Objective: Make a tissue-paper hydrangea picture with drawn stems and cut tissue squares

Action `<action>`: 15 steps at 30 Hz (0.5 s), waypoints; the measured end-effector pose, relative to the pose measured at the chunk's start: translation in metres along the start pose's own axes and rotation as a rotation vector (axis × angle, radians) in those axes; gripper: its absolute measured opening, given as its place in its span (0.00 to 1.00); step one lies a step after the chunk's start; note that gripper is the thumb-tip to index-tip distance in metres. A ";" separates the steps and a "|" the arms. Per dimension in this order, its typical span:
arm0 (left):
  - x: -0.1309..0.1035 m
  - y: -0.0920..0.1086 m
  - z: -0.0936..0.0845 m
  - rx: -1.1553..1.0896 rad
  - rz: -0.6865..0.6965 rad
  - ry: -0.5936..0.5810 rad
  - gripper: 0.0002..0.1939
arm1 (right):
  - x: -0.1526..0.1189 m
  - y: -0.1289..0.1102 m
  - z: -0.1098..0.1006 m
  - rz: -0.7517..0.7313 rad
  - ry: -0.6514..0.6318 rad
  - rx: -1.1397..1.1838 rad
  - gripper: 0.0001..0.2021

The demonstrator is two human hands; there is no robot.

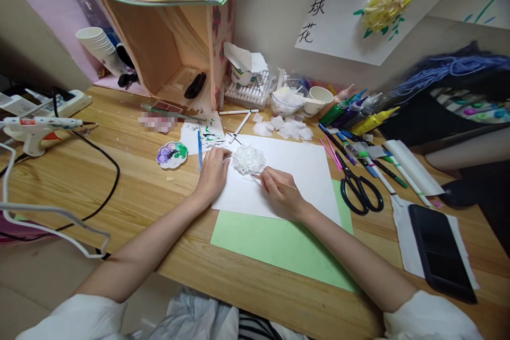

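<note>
In the head view, a white flower [249, 160] is sitting on a white sheet [314, 170], toward the sheet's 10 o'clock corner, and a green sheet [274, 249] is showing from beneath at 6 o'clock. Taking the flower as the dial's centre, the right hand [281, 191] is working from 4 o'clock, pinching a thin stick [257, 176] between narrowed fingers, its tip seeming to meet the flower's lower edge. The left hand [214, 172] is resting at 8 to 9 o'clock over the sheet's edge, fingers bent; whether it is holding anything, I cannot tell. Doing this well is, I judge, calling for a light, steady grip close to the tip, with the right wrist leaning on the paper, the left hand bracing the sheet so it is not sliding, and the stick working gently around the rim, since the ruffled white pieces are looking easy to crush. Scraps [295, 128] are lying between 1 and 2 o'clock, a blue brush [200, 149] and a paint-daubed palette [172, 154] are lying around 9, and scissors [360, 191] are lying between 3 and 4 on the worktop [159, 223], well apart from the flower.
</note>
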State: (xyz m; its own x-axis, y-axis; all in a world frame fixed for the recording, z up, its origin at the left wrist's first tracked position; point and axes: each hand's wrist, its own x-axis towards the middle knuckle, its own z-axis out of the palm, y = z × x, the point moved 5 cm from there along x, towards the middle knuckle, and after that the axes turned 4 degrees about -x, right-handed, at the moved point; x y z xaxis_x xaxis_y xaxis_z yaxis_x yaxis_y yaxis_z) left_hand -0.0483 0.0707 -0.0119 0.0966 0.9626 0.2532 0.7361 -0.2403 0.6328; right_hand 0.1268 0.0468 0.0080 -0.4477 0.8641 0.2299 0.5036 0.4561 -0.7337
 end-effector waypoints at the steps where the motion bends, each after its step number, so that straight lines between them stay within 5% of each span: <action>1: 0.000 0.000 0.000 0.002 0.002 0.000 0.08 | 0.001 0.001 0.002 -0.005 -0.004 -0.006 0.18; 15: 0.001 -0.001 0.001 -0.003 0.017 0.001 0.08 | 0.004 0.008 0.006 -0.005 0.053 -0.031 0.18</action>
State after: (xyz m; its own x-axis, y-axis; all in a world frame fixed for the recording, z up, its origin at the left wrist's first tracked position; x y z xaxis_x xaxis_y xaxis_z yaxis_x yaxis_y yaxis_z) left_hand -0.0483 0.0717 -0.0126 0.1084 0.9581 0.2651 0.7320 -0.2574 0.6308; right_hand 0.1248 0.0523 -0.0003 -0.4106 0.8715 0.2680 0.5241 0.4661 -0.7128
